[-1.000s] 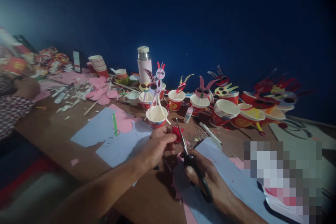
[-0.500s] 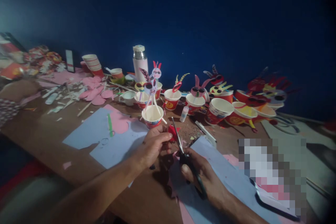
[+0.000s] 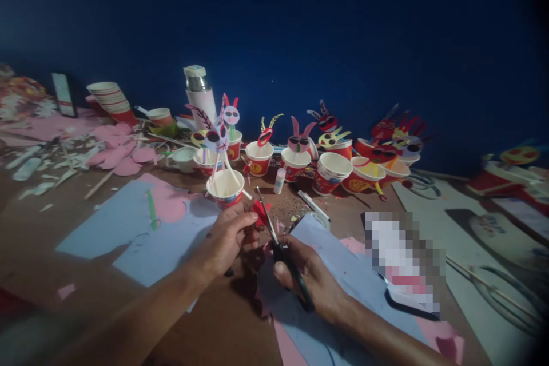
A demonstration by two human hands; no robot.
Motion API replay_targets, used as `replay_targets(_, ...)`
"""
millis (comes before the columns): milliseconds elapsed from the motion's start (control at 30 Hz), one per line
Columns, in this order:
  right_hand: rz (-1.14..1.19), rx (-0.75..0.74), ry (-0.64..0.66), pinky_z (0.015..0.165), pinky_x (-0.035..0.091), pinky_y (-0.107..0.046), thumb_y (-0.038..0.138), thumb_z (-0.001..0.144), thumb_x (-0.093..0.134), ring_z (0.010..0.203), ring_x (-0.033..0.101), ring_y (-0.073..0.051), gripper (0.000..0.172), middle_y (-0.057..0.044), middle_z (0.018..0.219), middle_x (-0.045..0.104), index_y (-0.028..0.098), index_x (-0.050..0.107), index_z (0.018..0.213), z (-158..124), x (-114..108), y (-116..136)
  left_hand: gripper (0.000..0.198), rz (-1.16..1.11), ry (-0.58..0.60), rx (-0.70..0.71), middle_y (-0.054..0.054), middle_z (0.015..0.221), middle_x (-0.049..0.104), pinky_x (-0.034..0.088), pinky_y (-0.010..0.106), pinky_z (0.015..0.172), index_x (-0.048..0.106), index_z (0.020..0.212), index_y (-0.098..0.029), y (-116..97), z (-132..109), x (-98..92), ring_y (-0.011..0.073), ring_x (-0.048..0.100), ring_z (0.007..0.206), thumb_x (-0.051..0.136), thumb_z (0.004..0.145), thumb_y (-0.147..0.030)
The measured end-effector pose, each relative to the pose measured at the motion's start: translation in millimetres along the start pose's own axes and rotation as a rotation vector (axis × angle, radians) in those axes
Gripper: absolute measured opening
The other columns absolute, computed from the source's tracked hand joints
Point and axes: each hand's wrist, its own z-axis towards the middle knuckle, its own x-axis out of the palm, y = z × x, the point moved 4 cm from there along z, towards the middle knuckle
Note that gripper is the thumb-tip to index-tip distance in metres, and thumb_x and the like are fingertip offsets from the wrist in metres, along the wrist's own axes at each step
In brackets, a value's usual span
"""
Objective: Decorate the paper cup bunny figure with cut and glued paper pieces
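Between the thumb and fingers of my left hand [image 3: 231, 235] is a small piece of red paper [image 3: 259, 211]. My right hand [image 3: 306, 269] is closed around the black handles of a pair of scissors [image 3: 278, 246]. The blades point up and away, up against the red paper; whether they are parted I cannot make out. Just beyond my left hand stands a paper cup [image 3: 226, 187] carrying a lilac paper face [image 3: 217, 138] with dark eyes and long feathery ears. Blue paper [image 3: 338, 274] lies under my right hand.
Several decorated red cups [image 3: 295, 164] line the back by the dark blue wall. A thermos [image 3: 199, 97] and stacked cups [image 3: 112, 102] stand behind. A glue stick [image 3: 279, 180] and a white pen [image 3: 315, 205] lie nearer. At left are blue sheets [image 3: 100, 217] and pink cutouts [image 3: 122, 154].
The whole view has swung to the right, so things sit further left and more cups show at the right edge. Both hands keep their hold on the red paper and scissors.
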Motion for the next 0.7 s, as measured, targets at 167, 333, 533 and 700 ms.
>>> replay_targets(167, -0.024, 0.000, 0.006, 0.076, 0.042, -0.029, 0.046, 0.080, 0.057, 0.082, 0.055, -0.018, 0.036, -0.005, 0.091, 0.060, 0.018, 0.053, 0.101, 0.3, 2.1, 3.5, 0.013, -0.044, 0.005, -0.004, -0.003, 0.060, 0.053, 0.039, 0.019, 0.044, 0.055, 0.081, -0.016, -0.2, -0.9, -1.9, 0.0075, 0.049, 0.047, 0.057, 0.069, -0.022)
replay_targets(333, -0.047, 0.007, -0.012, 0.072, 0.042, -0.030, 0.049, 0.078, 0.057, 0.075, 0.052, -0.018, 0.038, -0.005, 0.082, 0.058, 0.017, 0.054, 0.097, 1.7, 4.3, 6.2, 0.014, -0.021, 0.018, 0.009, -0.002, 0.062, 0.055, 0.038, 0.017, 0.044, 0.056, 0.080, -0.015, -1.3, -2.8, -1.1, 0.0065, 0.048, 0.047, 0.057, 0.069, -0.023)
replay_targets(533, -0.070, 0.007, -0.014, 0.072, 0.042, -0.029, 0.048, 0.077, 0.058, 0.072, 0.050, -0.017, 0.036, -0.004, 0.079, 0.055, 0.017, 0.055, 0.094, 1.5, 4.7, 8.9, 0.014, 0.007, -0.013, -0.009, -0.002, 0.060, 0.054, 0.036, 0.016, 0.042, 0.055, 0.074, -0.015, -3.1, -4.5, 1.4, 0.0055, 0.047, 0.045, 0.061, 0.065, -0.023)
replay_targets(700, -0.055, 0.025, -0.007, 0.067, 0.041, -0.027, 0.048, 0.077, 0.058, 0.068, 0.048, -0.015, 0.037, -0.002, 0.076, 0.053, 0.016, 0.053, 0.096, 0.9, 4.5, 5.3, 0.014, 0.018, -0.027, -0.011, -0.002, 0.059, 0.054, 0.036, 0.016, 0.042, 0.056, 0.077, -0.014, -3.1, -3.7, 1.0, 0.0055, 0.048, 0.045, 0.059, 0.066, -0.022)
